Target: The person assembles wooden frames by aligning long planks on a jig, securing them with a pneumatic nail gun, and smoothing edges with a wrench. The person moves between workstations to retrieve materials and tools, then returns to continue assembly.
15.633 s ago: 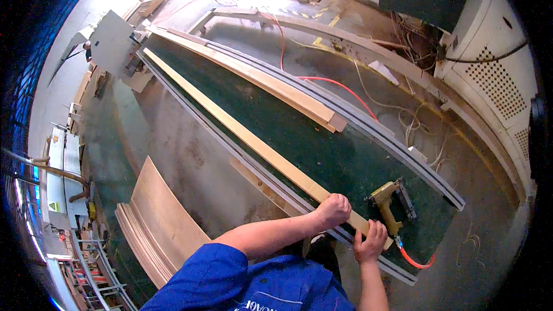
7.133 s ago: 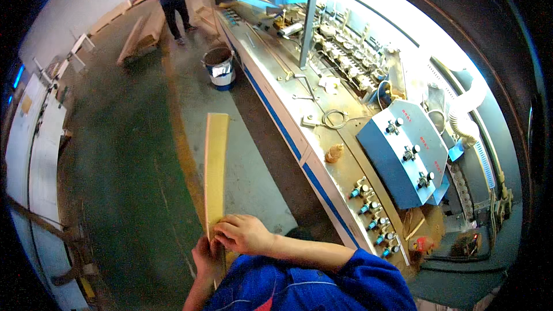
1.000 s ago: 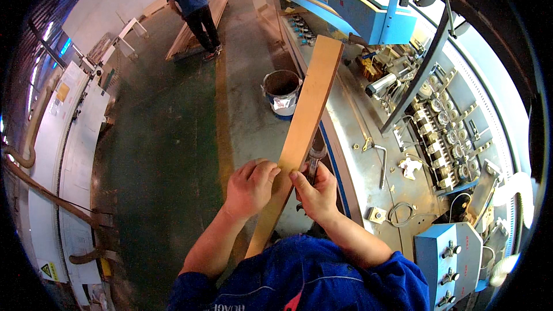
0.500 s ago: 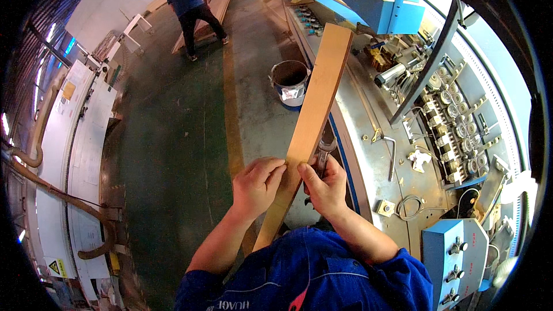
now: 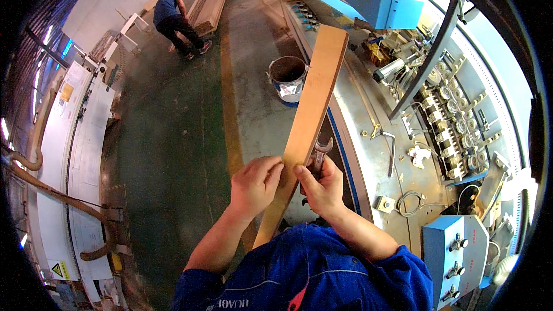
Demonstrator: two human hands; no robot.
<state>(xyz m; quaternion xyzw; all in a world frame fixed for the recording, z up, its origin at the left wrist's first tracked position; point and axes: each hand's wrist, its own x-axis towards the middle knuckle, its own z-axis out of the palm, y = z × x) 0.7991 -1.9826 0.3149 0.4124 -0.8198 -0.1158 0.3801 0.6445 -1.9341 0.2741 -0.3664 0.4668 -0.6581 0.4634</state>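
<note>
A long, flat wooden board [image 5: 317,86] slants in front of my body, its far end up by the machine table. My left hand [image 5: 253,185] pinches the board's left edge with its fingers curled. On the opposite edge, my right hand [image 5: 324,187] rests its thumb on the board's face. An open-end wrench [image 5: 321,154] is held in the curled fingers of that same hand, its jaw pointing away from me beside the board. Part of the wrench's handle is hidden by the hand.
A bucket [image 5: 288,78] stands on the floor left of the board. To the right, the metal machine bed [image 5: 368,138] carries a hex key [image 5: 392,152] and rollers [image 5: 455,115]. A blue control box [image 5: 452,253] sits nearby. Another person [image 5: 175,20] bends beside stacked boards [image 5: 216,3].
The board's far end has shifted slightly left in view, and more of the wrench's jaw shows. The other person has moved left and bends lower by the stack. My hands keep their hold.
</note>
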